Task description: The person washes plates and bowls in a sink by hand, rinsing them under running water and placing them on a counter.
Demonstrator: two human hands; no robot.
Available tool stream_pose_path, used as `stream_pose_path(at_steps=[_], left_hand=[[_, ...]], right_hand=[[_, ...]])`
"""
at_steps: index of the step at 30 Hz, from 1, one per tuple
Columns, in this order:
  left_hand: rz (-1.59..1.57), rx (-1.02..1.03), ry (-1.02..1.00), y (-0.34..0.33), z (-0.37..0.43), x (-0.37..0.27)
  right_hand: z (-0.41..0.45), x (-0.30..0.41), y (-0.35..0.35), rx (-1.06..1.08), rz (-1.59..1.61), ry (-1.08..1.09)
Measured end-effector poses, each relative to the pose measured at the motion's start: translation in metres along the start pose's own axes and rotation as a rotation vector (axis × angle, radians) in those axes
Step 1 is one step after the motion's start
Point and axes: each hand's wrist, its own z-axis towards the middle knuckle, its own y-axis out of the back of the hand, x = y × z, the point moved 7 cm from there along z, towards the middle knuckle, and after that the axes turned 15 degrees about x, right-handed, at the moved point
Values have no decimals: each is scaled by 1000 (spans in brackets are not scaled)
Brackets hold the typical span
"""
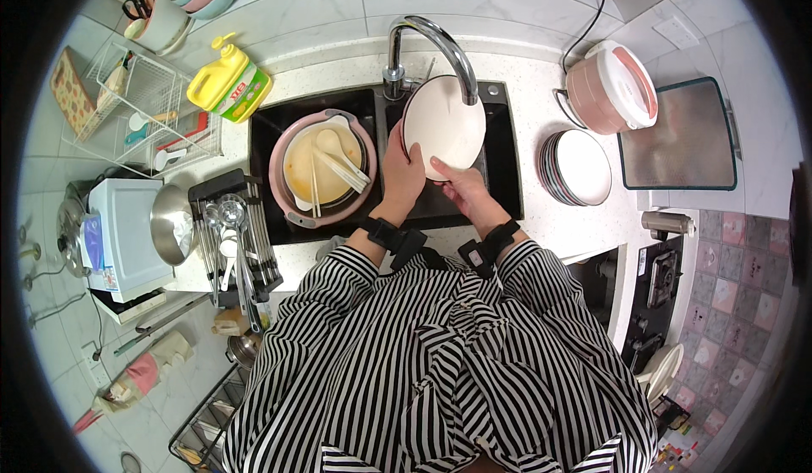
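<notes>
A white plate with a dark rim [444, 124] is tilted under the chrome faucet [438, 29], over the right basin of the black sink [501, 181]. My left hand [406, 171] grips its left edge. On its lower edge is my right hand [463, 187], thumb on the face and fingers behind. The left basin holds a pink basin [279, 184] with stacked dishes inside. The upper dish [301, 162] has yellowish residue and carries a pale spoon [330, 143] and several chopsticks [314, 184].
Right of the sink stands a stack of plates [582, 168], with a pink lidded appliance [609, 89] behind it. A yellow detergent jug [231, 83] is at the back left. Ladles [231, 213] lie on a dark rack [219, 184] beside a metal bowl [168, 219].
</notes>
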Motion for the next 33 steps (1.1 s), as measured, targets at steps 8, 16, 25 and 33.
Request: stream_pose_path(at_steps=[8,16,25,33], left_hand=[[39,231,135,21,17,4],[-29,-22,49,-12,-19,-3],[-54,370,81,-5,10,10],[44,114,40,-10,-16,4]], right_hand=[[14,19,49,-99,-213,155],[22,-30,12,98,272,35],[28,1,64,-218,-39,224],[23,-24,22,-6,215,50]])
